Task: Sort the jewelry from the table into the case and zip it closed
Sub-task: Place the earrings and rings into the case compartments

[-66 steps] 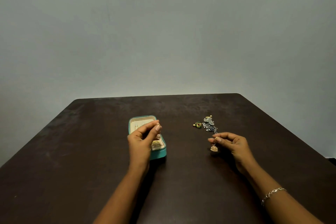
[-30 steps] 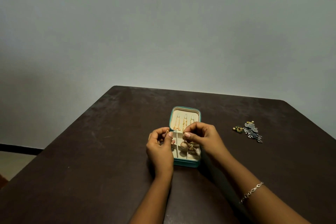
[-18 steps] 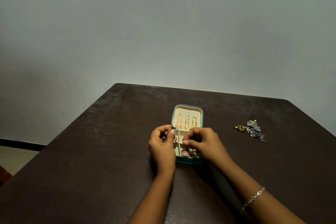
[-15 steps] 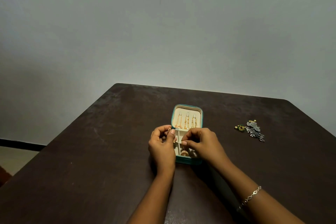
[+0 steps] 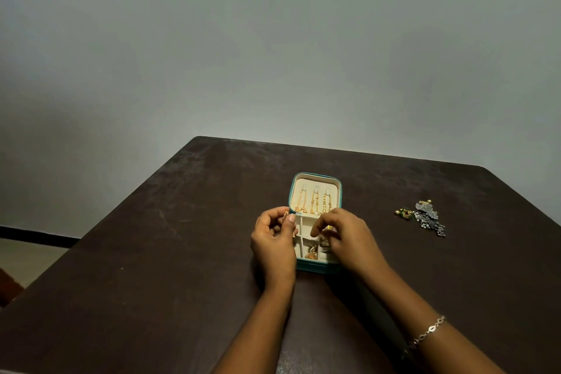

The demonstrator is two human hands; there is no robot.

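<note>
Small teal zip jewelry case [image 5: 312, 267] lies open mid dark worktop [image 5: 151, 252]; gold chains [image 5: 314, 202] on lid. Left hand [image 5: 273, 247] grip pinches small gold earring [image 5: 286, 215] beside case. Right hand [image 5: 346, 240] grip narrow over compartments, contents unclear. Silver-grey jewelry pile [image 5: 426, 217] well right. Pieces light, snaggy: pinch hooks.

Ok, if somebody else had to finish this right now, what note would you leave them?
Left hand: pinching a small gold piece at the case's left edge.
Right hand: over the tray, fingers on something gold; a firm hold is not clear.
Teal case: open on the table, three chains hanging in the lid, a few pieces in the compartments.
Left: place the held piece, fetch the loose pile on the right, zip the case.
</note>
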